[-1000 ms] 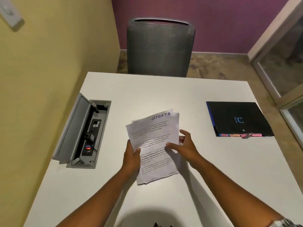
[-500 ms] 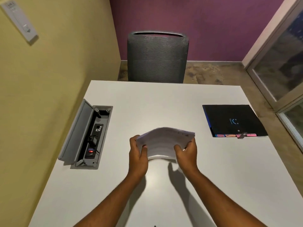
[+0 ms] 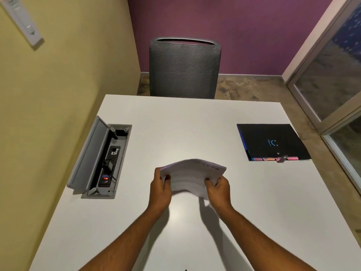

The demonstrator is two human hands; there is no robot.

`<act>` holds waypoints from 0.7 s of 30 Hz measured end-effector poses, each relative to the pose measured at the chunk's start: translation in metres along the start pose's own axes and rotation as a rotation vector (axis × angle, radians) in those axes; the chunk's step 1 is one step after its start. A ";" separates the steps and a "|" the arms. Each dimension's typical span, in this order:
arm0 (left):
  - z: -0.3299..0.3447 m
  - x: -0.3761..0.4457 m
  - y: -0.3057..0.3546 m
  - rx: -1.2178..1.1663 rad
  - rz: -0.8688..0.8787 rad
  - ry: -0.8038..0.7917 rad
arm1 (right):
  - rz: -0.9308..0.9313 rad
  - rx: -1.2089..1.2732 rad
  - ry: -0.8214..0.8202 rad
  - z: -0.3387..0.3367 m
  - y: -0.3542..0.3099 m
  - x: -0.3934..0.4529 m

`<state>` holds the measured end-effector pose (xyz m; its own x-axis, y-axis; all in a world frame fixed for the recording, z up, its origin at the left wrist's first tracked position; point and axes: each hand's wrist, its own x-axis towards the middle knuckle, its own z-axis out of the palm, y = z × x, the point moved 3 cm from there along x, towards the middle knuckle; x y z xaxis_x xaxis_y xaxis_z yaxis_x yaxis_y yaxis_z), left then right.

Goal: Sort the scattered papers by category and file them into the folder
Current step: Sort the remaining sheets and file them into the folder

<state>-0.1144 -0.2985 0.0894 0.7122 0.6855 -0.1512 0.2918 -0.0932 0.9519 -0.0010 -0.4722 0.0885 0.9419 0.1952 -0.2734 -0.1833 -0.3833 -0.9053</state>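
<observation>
The person held a stack of printed papers (image 3: 192,178) in both hands above the middle of the white table (image 3: 195,122), so the step in hand looked like squaring the gathered sheets before sorting them. The left hand (image 3: 160,189) gripped the stack's left edge, thumb on the near face and fingers curled behind; the right hand (image 3: 218,189) gripped the lower right corner in the same way. The sheets bowed upward between the two grips, their top edge tilted away from the camera, with faint handwriting near that edge too blurred to read. The black folder (image 3: 271,142) lay shut and flat, well apart to the right, with a row of coloured tabs (image 3: 273,158) showing along its near edge; whatever it held was hidden. The next move probably called for laying the stack down, reading each heading, then opening the folder at the matching tab. At the left, the table's grey power box (image 3: 109,163) stood with its lid raised, showing sockets, a plug and a red-lit switch.
</observation>
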 end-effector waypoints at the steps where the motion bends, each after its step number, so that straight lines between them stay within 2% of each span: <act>1: -0.001 0.000 0.000 0.006 0.008 -0.001 | -0.005 -0.004 0.019 -0.001 0.000 0.000; 4: -0.002 -0.003 -0.001 0.023 0.022 -0.009 | -0.015 -0.029 0.045 -0.005 0.002 -0.002; 7: -0.003 -0.009 -0.013 0.061 -0.012 -0.035 | 0.035 -0.113 -0.041 -0.003 0.015 -0.008; 11: -0.003 -0.007 -0.013 0.114 -0.010 -0.040 | 0.014 -0.163 -0.041 -0.006 0.021 -0.007; 15: -0.015 -0.002 -0.005 -0.003 0.027 0.053 | 0.078 -0.079 -0.022 -0.014 0.011 0.001; 16: -0.021 -0.002 -0.008 -0.045 0.001 0.103 | 0.130 -0.012 -0.031 -0.015 0.009 0.003; 19: -0.033 -0.009 -0.025 -0.163 -0.268 0.220 | 0.371 0.301 -0.077 -0.011 0.013 0.005; 21: -0.034 -0.012 -0.034 -0.258 -0.404 0.204 | 0.478 0.447 -0.089 -0.007 0.014 0.007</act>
<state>-0.1542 -0.2788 0.0677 0.4287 0.7595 -0.4893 0.3324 0.3710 0.8671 0.0046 -0.4826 0.0759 0.7043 0.1772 -0.6874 -0.6930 -0.0383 -0.7199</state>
